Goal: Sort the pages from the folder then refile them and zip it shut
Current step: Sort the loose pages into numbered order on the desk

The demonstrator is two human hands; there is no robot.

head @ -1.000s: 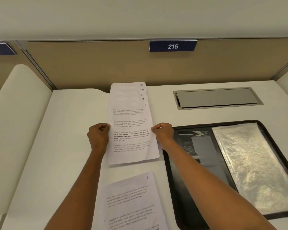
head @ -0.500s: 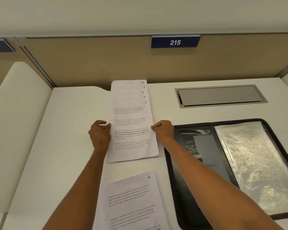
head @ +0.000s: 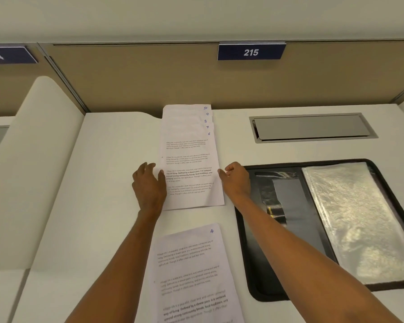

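A fanned stack of printed pages [head: 189, 159] lies on the white desk against the back partition, with handwritten numbers 10 down to 6 showing at the top right corners. My left hand [head: 148, 185] rests flat beside the stack's left edge, its thumb touching the top page. My right hand [head: 236, 180] has curled fingers and pinches the stack's right edge. A separate page marked 4 [head: 191, 264] lies nearer to me, between my forearms. The black zip folder [head: 247, 287] lies open on the right, with a clear plastic sleeve [head: 355, 217] inside.
A metal cable hatch [head: 313, 127] is set into the desk behind the folder. A tan partition [head: 149, 78] with a sign reading 215 [head: 251, 52] closes off the back. A curved white divider [head: 33, 159] rises on the left.
My left hand's fingers have uncurled and now lie flat next to the stack. The right hand keeps its hold on the right edge. The stack has stayed put.
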